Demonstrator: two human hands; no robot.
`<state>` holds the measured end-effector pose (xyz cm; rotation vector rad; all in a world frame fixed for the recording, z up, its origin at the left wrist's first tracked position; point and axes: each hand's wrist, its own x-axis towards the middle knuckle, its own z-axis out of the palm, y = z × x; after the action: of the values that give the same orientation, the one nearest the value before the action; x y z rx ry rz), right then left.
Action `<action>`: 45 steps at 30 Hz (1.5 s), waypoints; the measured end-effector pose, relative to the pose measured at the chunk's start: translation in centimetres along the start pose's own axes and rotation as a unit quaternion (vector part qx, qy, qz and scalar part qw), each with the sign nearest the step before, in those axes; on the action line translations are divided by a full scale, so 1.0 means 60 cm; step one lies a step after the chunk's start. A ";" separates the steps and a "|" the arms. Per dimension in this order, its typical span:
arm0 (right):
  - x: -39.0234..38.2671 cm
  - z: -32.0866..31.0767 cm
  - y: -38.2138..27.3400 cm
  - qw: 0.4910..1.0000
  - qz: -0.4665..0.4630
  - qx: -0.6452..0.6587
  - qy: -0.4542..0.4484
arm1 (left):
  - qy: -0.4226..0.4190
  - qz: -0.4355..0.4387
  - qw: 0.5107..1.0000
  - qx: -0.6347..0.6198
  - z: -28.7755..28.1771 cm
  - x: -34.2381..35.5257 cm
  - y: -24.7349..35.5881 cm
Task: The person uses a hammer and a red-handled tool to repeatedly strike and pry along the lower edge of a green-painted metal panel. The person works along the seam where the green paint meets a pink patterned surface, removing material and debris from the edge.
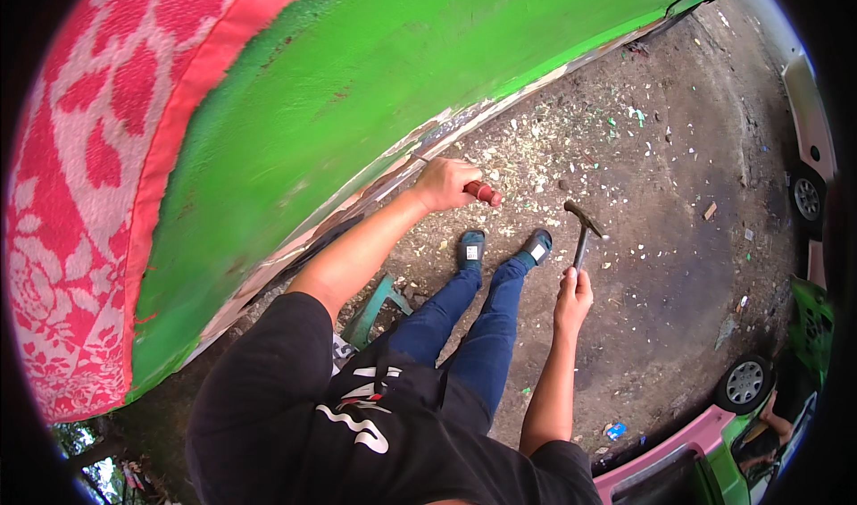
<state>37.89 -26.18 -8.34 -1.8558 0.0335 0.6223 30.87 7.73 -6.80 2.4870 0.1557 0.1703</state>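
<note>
Two hands raised, left hand [444, 183] on chisel [482, 191], right hand [573, 295] gripping hammer [583, 228]

Soft, even daylight with no hard shadows or glare. Colours are vivid. Fisheye bending warps the edges, a black rim frames the view, and focus softens outward.

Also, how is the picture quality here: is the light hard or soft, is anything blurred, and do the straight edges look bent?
In the head view the daylight is soft, with only faint shadows on the ground. The fisheye lens bends the green body panel into an arc and leaves a dark rim at the corners. The left hand on the red-handled tool and the right hand with the hammer look fairly sharp.
</note>
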 end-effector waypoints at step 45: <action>0.001 0.122 -0.091 0.990 0.089 0.094 -0.062 | -0.078 -0.150 0.986 0.009 0.021 0.062 -0.014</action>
<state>36.75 -17.62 -5.33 -1.6398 0.1718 0.8290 34.68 8.23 -7.98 2.4476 0.4631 -0.1514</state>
